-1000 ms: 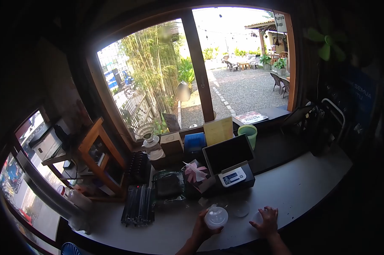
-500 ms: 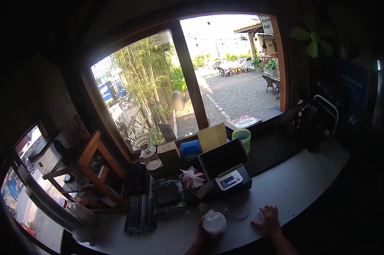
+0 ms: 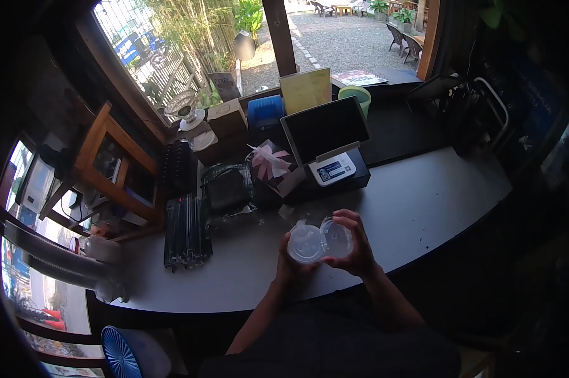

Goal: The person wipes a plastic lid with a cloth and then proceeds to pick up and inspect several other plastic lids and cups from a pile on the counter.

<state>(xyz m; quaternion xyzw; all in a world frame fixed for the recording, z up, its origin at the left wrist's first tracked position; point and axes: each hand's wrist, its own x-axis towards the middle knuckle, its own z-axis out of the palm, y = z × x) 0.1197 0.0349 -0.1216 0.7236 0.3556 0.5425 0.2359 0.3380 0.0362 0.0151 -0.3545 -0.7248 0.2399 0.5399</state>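
Note:
My left hand is wrapped round the side of a translucent round plastic lid with a small tab at its far edge. Against its right side, tilted up, is a second clear plastic lid. My right hand grips that one, with fingers over the far rim and thumb at the near side. The two lids touch or nearly touch above the counter. Whether more lids are stacked under them cannot be seen.
Beyond my hands stands a tablet screen on a black base. Leftward lie a pink-and-white ribbon, a black packet and wrapped black straws. Stacked clear cups lean at the far left. A green cup stands behind the screen.
The view has tipped down. My right hand has lifted a clear lid from the counter and moved left, bringing it against the lid in my left hand.

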